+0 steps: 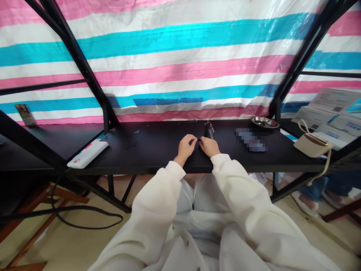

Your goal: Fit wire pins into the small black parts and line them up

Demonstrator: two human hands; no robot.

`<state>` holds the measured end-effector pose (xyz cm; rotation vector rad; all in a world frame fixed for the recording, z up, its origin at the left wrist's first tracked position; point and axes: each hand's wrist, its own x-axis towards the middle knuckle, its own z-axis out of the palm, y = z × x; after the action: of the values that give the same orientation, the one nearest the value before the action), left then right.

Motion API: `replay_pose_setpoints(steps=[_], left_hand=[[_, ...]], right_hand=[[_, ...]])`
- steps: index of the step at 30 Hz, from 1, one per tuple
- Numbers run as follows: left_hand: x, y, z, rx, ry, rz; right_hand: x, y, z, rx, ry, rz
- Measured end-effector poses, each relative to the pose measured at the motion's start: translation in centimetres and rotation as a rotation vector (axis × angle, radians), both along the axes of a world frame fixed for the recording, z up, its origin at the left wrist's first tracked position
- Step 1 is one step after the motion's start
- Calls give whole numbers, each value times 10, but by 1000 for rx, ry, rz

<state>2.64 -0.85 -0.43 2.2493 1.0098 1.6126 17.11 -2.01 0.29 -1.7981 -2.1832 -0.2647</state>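
My left hand [186,147] and my right hand [210,146] are close together over the front half of the black table [152,148]. Both are closed, thumbs and fingertips pinched and facing each other. A tiny dark piece [199,140] shows at the right fingertips; its kind is too small to tell. Whatever the left fingers pinch is hidden. Just behind my right hand stands a dark strip with a row of small clear bead-like bits [211,130]. A thin white curl of thread or wire [207,122] lies at its far end.
To the right are a blurred-out dark object [251,140], a round metal dish [264,122] and a beige bag [310,145]. A white device [88,154] lies on the left. Black frame posts [105,116] flank the table before a striped sheet [180,71]. At right, a person's legs [316,190] show.
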Motion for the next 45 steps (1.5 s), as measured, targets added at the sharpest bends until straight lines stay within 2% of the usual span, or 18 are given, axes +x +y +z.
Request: replay_pose_setpoints(steps=[8, 13, 25, 28, 31, 33, 35, 37, 40, 45], left_hand=[[-1, -1, 0, -8, -42, 79], [-1, -1, 0, -70, -3, 111], [-2, 1, -4, -131, 78, 108], [-2, 2, -3, -130, 15, 99], [-1, 4, -1, -210, -165, 121], [-1, 5, 0, -361, -299, 85], [0, 6, 2, -535, -380, -25], [0, 6, 3, -642, -423, -131], [0, 6, 3, -668, -453, -170], [2, 7, 0, -637, -369, -145]], right_hand=[[7, 8, -11, 128, 336, 122], [9, 11, -15, 188, 477, 208], [9, 11, -15, 214, 518, 223], [9, 11, -15, 223, 513, 222], [8, 10, -15, 240, 504, 219], [8, 10, -15, 255, 501, 232], [7, 10, -16, 265, 513, 261], [7, 10, -17, 263, 543, 307], [6, 11, -18, 242, 586, 376], [5, 12, -19, 176, 614, 465]])
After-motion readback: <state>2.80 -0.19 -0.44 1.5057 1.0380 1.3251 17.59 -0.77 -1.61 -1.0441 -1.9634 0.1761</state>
